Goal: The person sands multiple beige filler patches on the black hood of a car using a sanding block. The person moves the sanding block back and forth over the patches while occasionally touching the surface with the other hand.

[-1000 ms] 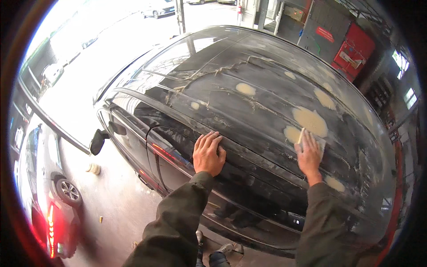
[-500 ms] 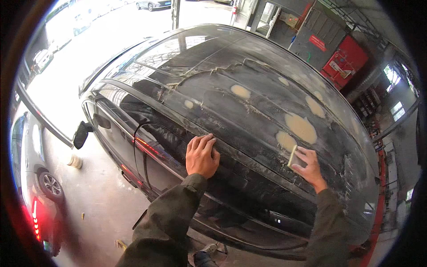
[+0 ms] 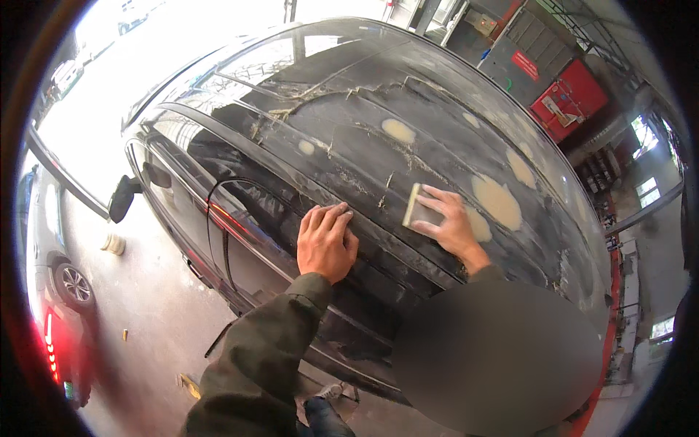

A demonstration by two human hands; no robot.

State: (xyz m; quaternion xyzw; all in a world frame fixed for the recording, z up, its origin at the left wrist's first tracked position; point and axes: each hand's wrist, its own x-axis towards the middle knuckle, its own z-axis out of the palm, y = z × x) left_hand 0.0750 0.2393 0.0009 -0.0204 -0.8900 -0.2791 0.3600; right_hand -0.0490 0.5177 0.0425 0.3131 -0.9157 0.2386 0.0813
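Observation:
A dark car's roof (image 3: 364, 149), dusty and scuffed, spreads out ahead of me, with several pale filler patches on it. In my right hand (image 3: 451, 222) is a flat sanding block (image 3: 414, 207) with a pale yellow edge, gripped between thumb and fingers and set on the roof. It sits left of a filler patch (image 3: 477, 224) that the hand partly covers; a larger patch (image 3: 497, 202) lies beyond. My left hand (image 3: 325, 242) rests on the near roof edge above the side windows, fingers bent over it and holding nothing. A blurred grey oval hides my right forearm.
A side mirror (image 3: 124, 198) juts from the car at the left. On the floor stands a white bucket (image 3: 113, 244), near a parked grey car (image 3: 54, 273) with a lit tail lamp. A red cabinet (image 3: 569, 102) stands against the far right wall.
My right hand has slid the sanding block left and farther across the roof, away from the filler patch. The left hand stays on the roof edge. The view has shifted slightly.

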